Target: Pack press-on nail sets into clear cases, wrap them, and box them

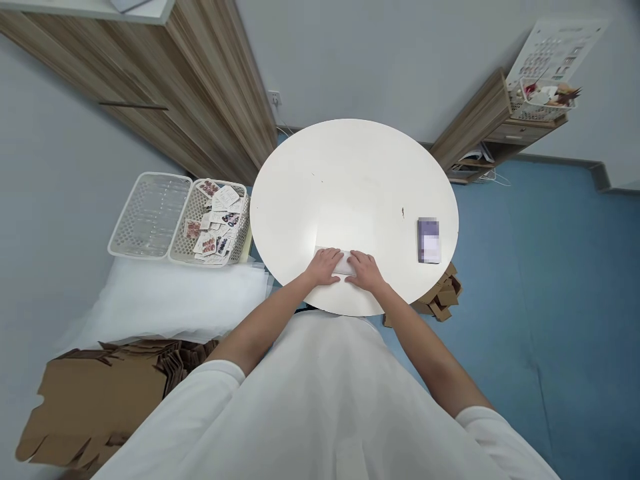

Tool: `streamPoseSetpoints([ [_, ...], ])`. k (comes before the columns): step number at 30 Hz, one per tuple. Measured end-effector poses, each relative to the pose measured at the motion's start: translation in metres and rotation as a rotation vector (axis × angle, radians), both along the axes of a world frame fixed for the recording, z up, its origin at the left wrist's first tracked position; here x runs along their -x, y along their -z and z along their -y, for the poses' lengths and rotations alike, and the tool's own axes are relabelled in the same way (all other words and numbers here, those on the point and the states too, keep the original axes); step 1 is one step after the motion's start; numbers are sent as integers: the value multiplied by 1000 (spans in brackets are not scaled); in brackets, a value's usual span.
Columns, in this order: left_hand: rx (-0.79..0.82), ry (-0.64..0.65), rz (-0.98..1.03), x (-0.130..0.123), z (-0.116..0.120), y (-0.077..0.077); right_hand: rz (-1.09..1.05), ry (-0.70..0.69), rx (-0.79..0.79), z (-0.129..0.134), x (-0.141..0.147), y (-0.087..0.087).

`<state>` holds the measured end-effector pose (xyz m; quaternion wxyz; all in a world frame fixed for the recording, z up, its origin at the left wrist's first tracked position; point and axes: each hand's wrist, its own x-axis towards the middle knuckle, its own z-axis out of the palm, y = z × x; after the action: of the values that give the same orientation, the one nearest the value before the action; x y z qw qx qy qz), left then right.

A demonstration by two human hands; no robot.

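On the near part of the round white table, both hands are at a white folded or rolled sheet, which looks like thin foam or paper. My left hand is closed over its left end, fingers bent on top and thumb toward me. Its right end is under my right hand, closed in the same way. A paler flat part of the sheet seems to stretch away from me, but it barely stands out against the tabletop. Whether anything is wrapped inside is hidden.
A purple box-like item lies at the table's right, near a small dark object. To the left are a basket of printed cards, a basket of clear packs, white sheets and flattened cardboard.
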<state>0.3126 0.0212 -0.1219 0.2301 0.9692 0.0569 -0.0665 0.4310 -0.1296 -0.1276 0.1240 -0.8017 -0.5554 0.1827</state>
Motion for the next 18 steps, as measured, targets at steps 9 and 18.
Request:
streamPoseSetpoints([
  [9, 39, 11, -62, 22, 6, -9, -162, 13, 119, 3, 19, -17],
  [18, 289, -78, -152, 32, -3, -17, -551, 141, 191, 9, 9, -38],
])
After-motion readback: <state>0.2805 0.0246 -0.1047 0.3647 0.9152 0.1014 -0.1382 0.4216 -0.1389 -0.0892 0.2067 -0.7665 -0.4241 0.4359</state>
